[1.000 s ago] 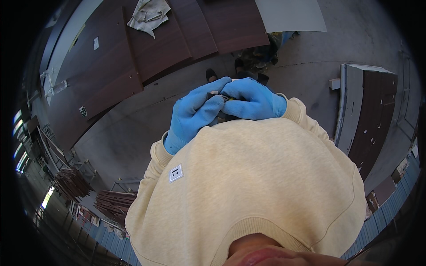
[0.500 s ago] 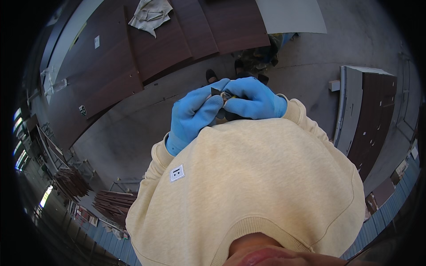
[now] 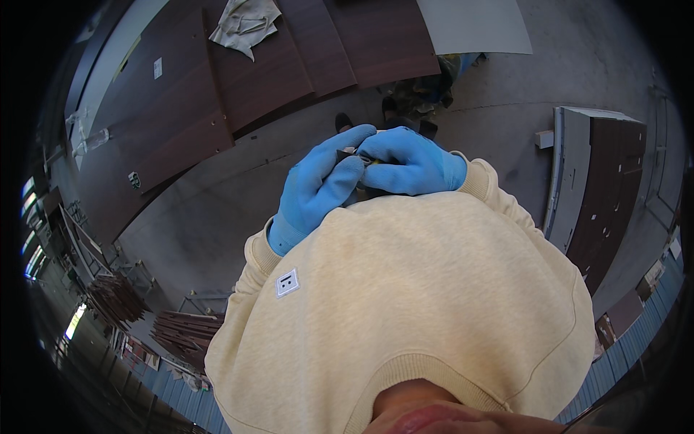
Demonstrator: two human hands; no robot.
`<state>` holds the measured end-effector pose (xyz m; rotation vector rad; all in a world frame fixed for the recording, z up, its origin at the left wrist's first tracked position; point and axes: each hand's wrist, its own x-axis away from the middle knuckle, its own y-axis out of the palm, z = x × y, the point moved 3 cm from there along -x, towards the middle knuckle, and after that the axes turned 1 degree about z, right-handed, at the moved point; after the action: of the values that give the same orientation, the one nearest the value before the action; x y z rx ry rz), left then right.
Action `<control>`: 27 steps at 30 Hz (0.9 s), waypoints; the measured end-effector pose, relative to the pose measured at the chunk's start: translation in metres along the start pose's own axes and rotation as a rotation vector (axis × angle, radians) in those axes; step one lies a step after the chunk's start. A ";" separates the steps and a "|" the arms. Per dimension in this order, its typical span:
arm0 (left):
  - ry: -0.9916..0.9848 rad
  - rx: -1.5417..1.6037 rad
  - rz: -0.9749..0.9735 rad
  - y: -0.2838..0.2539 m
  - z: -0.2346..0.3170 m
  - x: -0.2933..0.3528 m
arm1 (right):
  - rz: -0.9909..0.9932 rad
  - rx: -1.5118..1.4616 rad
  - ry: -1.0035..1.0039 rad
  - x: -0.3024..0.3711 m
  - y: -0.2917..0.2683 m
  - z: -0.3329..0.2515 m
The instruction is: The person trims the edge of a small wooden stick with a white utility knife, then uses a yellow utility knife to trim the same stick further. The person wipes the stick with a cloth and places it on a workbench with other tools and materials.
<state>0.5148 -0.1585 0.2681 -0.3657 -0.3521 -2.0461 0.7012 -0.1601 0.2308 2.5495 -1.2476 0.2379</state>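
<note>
Both my hands wear blue gloves and meet close in front of my chest. My left hand pinches a small dark, angular piece between thumb and fingers. Opposite it, my right hand is closed with its fingertips right beside that piece. A bit of yellow and something dark show at the right fingertips, but the gloves hide most of it, so its kind cannot be made out.
Dark brown panels lie ahead and to the left, with a crumpled pale cloth on top. A stack of panels stands at the right. Further brown boards are piled at the lower left.
My left fingers have shifted slightly, and the dark piece sits a little lower and further left. The right fingertips have moved slightly left.
</note>
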 end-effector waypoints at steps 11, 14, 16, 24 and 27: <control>0.028 0.023 -0.009 0.002 -0.002 0.001 | -0.035 0.015 -0.009 0.000 0.000 0.004; 0.035 0.003 -0.003 0.001 -0.002 0.001 | -0.033 0.004 0.003 0.000 0.000 0.005; 0.053 -0.039 0.001 0.000 -0.002 0.000 | -0.027 0.000 0.002 0.000 0.000 0.005; 0.096 -0.033 0.014 0.001 -0.003 -0.001 | 0.000 -0.027 -0.016 0.001 0.000 0.003; 0.108 -0.041 0.021 0.000 -0.003 -0.001 | 0.001 -0.041 -0.011 0.001 -0.001 0.003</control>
<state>0.5154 -0.1587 0.2649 -0.2816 -0.2398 -2.0458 0.7023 -0.1613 0.2284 2.5192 -1.2444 0.1963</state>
